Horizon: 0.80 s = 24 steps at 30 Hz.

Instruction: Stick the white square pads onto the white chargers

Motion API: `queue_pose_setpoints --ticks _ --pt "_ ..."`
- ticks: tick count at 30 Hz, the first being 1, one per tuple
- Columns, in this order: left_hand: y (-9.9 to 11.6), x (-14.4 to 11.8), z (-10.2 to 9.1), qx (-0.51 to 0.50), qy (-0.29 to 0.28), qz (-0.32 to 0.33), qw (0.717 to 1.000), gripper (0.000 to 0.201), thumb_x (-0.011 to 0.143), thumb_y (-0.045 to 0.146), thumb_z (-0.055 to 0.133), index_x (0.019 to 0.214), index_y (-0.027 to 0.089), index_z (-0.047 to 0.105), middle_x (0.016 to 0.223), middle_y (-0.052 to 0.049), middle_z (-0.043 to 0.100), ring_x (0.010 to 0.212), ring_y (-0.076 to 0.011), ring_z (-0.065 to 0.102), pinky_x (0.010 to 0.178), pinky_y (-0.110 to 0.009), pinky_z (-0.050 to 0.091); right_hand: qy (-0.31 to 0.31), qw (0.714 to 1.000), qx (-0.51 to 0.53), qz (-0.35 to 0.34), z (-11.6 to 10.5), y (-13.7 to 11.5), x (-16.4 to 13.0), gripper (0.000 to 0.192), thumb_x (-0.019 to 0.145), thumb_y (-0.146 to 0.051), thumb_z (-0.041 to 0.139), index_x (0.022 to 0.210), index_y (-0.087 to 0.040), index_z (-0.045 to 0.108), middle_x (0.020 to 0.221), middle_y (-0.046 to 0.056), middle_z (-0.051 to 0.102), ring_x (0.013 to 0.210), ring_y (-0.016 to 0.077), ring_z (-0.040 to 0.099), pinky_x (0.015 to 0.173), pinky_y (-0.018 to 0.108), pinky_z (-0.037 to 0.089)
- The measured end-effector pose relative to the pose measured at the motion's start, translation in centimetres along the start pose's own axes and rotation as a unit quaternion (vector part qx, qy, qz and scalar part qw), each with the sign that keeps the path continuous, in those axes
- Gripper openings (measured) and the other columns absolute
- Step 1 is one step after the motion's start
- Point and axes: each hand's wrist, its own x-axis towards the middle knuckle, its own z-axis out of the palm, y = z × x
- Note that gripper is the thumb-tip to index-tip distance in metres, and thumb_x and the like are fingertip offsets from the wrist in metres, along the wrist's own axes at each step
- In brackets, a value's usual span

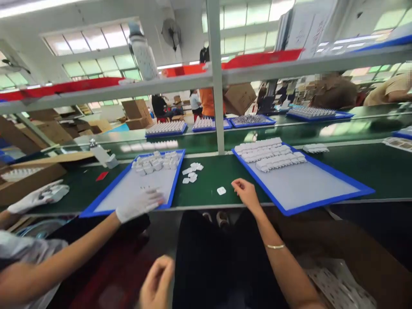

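My right hand (246, 193) rests on the green belt (212, 180) near its front edge, fingers loosely bent, holding nothing. A single small white square part (221, 190) lies just left of it. My left hand (157, 283) hangs low over my lap, fingers curled and blurred; what it holds, if anything, is hidden. A blue-rimmed tray (322, 189) to the right carries rows of white parts (270, 154) at its far end. A few loose white parts (192, 171) lie on the belt between the trays.
A co-worker's gloved hand (138, 204) lies on the left blue tray (128, 193), which holds a heap of white parts (156, 162); their other gloved hand (38, 197) is further left. A white post (217, 86) stands behind. Cardboard boxes (28, 176) sit left. More trays and people are beyond.
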Motion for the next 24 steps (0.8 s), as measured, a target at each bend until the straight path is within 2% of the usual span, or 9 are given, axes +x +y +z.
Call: queue_pose_setpoints --ticks 1,2,3,5,7,10,15,19,24 --pt "-2.2 -2.2 0.8 -0.016 0.002 -0.027 0.999 0.054 0.074 0.075 0.064 0.063 0.023 0.054 0.065 -0.001 0.048 0.059 -0.0169 0.046 0.055 -0.031 0.043 0.003 1.0 0.014 0.014 -0.2 0.2 0.1 0.032 0.099 -0.038 0.062 0.122 -0.016 0.064 0.117 0.008 0.068 0.098 0.0194 0.069 0.084 0.039 0.06" --pt "-4.0 -4.0 1.5 -0.072 -0.029 -0.07 0.995 0.057 0.068 0.075 0.068 0.058 0.022 0.049 0.061 0.0 0.04 0.054 -0.0147 0.036 0.051 -0.03 0.034 0.005 0.999 0.026 0.028 -0.5 0.4 0.1 0.033 0.099 -0.039 0.063 0.123 -0.016 0.063 0.119 0.008 0.068 0.099 0.0201 0.069 0.085 0.04 0.06" --pt "-5.2 -5.4 2.2 -0.11 -0.07 -0.101 0.986 0.057 0.067 0.073 0.07 0.057 0.022 0.047 0.061 0.0 0.036 0.053 -0.0133 0.03 0.051 -0.03 0.03 0.008 0.999 0.036 0.039 -0.6 0.6 0.2 0.034 0.099 -0.039 0.063 0.124 -0.016 0.063 0.12 0.009 0.067 0.101 0.0206 0.068 0.086 0.041 0.06" --pt "-6.2 -6.7 3.0 -0.147 -0.13 -0.121 0.973 0.055 0.071 0.069 0.07 0.059 0.021 0.047 0.063 0.001 0.037 0.056 -0.0126 0.027 0.055 -0.03 0.027 0.012 0.997 0.054 0.054 -0.9 0.7 0.3 0.035 0.099 -0.039 0.063 0.125 -0.016 0.062 0.122 0.009 0.067 0.102 0.0211 0.068 0.087 0.042 0.06" --pt "-5.8 -6.3 3.1 -0.129 -0.164 -0.101 0.973 0.052 0.076 0.066 0.069 0.061 0.02 0.049 0.065 0.0 0.04 0.059 -0.0133 0.03 0.059 -0.03 0.03 0.015 0.996 0.069 0.058 -1.2 0.7 0.4 0.034 0.099 -0.039 0.063 0.125 -0.016 0.063 0.122 0.009 0.067 0.102 0.0211 0.068 0.087 0.042 0.06" --pt "-3.8 -4.3 2.8 -0.083 -0.205 -0.072 0.973 0.047 0.08 0.062 0.066 0.065 0.02 0.052 0.068 0.0 0.045 0.067 -0.015 0.038 0.066 -0.029 0.034 0.017 0.995 0.089 0.053 -1.6 0.6 0.4 0.033 0.099 -0.038 0.063 0.123 -0.016 0.063 0.12 0.009 0.067 0.101 0.0206 0.068 0.087 0.041 0.06" --pt "-1.7 -2.4 3.5 -0.058 -0.295 -0.037 0.953 0.039 0.088 0.054 0.062 0.072 0.018 0.055 0.072 0.001 0.048 0.072 -0.0144 0.042 0.07 -0.027 0.033 0.024 0.993 0.101 0.05 -2.1 0.4 0.6 0.032 0.099 -0.038 0.063 0.122 -0.016 0.064 0.119 0.008 0.068 0.099 0.0198 0.069 0.085 0.04 0.06" --pt "-2.4 -3.3 5.0 -0.036 -0.384 -0.047 0.921 0.035 0.091 0.05 0.061 0.08 0.017 0.062 0.074 0.001 0.052 0.072 -0.0132 0.043 0.068 -0.026 0.032 0.033 0.993 0.107 0.041 -2.3 0.7 0.6 0.03 0.099 -0.037 0.063 0.119 -0.016 0.064 0.115 0.008 0.068 0.095 0.0184 0.069 0.082 0.037 0.061" --pt "-5.6 -5.7 7.2 -0.019 -0.463 -0.095 0.881 0.027 0.088 0.043 0.065 0.086 0.016 0.069 0.076 0.001 0.056 0.071 -0.0118 0.045 0.066 -0.025 0.032 0.044 0.992 0.11 0.033 -2.5 1.2 0.5 0.028 0.099 -0.037 0.063 0.116 -0.015 0.065 0.109 0.006 0.069 0.09 0.0166 0.069 0.078 0.035 0.061"
